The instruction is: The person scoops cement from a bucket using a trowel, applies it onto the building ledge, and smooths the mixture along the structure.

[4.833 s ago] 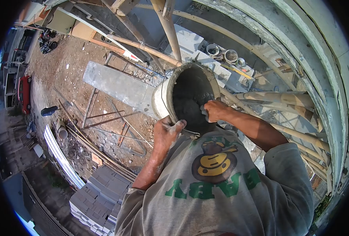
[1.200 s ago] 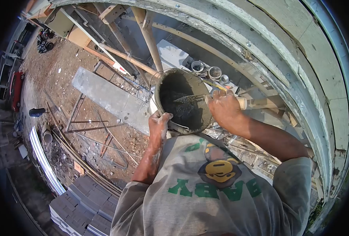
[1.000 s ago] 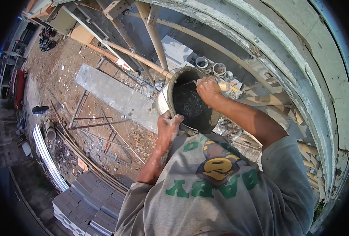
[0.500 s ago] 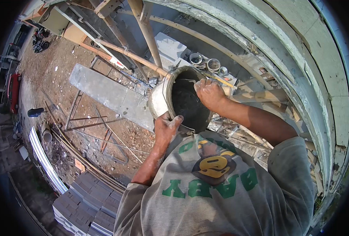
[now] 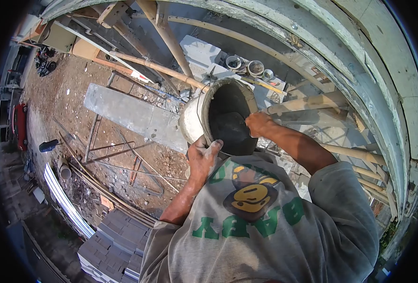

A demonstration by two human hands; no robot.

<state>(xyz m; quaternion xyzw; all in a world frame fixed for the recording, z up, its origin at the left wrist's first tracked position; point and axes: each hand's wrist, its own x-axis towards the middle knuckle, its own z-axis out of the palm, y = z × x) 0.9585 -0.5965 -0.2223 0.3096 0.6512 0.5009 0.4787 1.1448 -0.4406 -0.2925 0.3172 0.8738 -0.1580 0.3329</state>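
A white bucket [image 5: 191, 123], crusted with grey mortar round its rim, is tilted with its mouth toward me. Dark wet mortar [image 5: 230, 132] lies in its lower part. My left hand [image 5: 203, 154] is closed on the near left rim, thumb over the edge. At the right side of the mouth, my right hand [image 5: 258, 124] is a closed fist, apparently round a trowel handle. The trowel's blade cannot be told apart from the dark mortar. A thin wire handle hangs along the bucket's outer left side.
A grey plank [image 5: 138, 113] lies on a metal frame below left. Wooden poles [image 5: 166, 70] cross ahead, near several small buckets [image 5: 255, 68]. Stacked grey blocks [image 5: 117, 240] stand lower left. A concrete ledge [image 5: 360, 75] curves along the right.
My right hand has moved down and slightly right, from high in the bucket's mouth to its right side. More of the inner wall shows now. My left hand keeps its hold on the rim.
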